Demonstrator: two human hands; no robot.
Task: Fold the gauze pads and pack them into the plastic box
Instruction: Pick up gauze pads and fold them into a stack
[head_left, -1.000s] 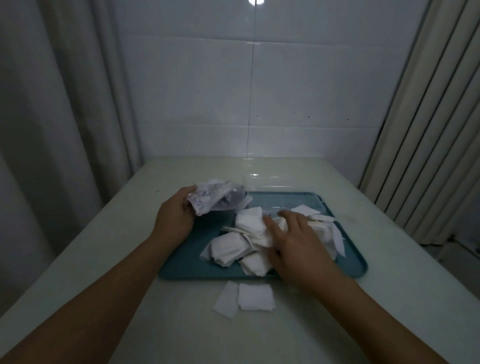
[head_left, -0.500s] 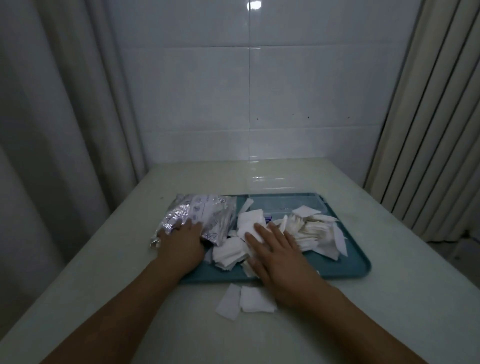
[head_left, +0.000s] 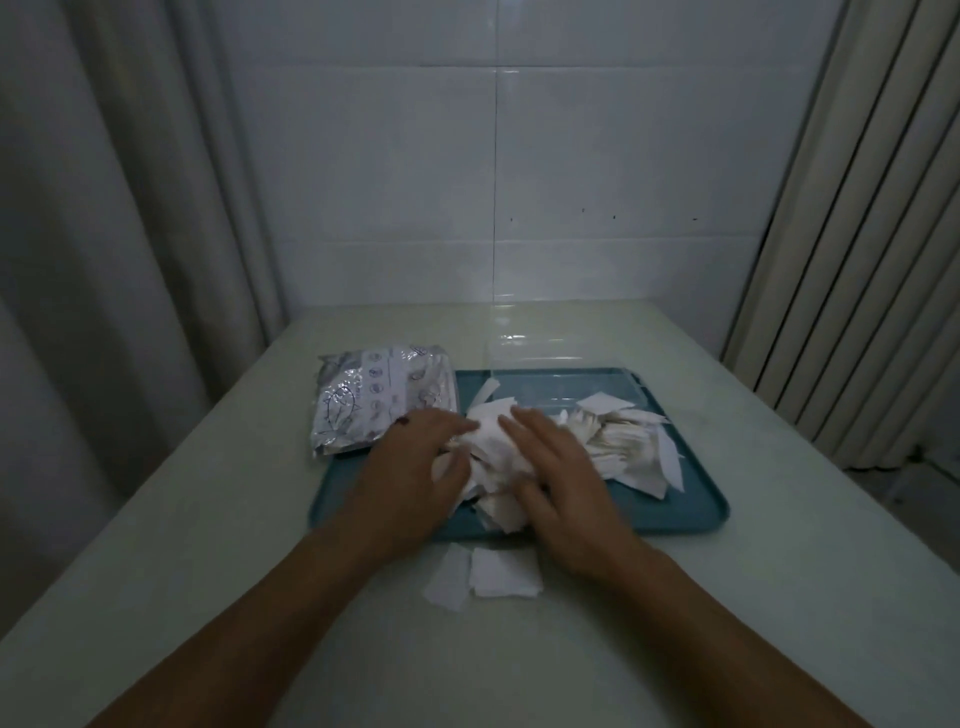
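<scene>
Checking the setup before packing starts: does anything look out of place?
Two gauze pads lie on the table just off the tray's near edge, apart from the pile.

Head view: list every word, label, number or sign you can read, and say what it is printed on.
None can be read.
The plastic package at the tray's left edge carries bluish print, round symbols and a line drawing: all too blurred and dim to read.
The gauze pads, the wall tiles and the table show no text.
</scene>
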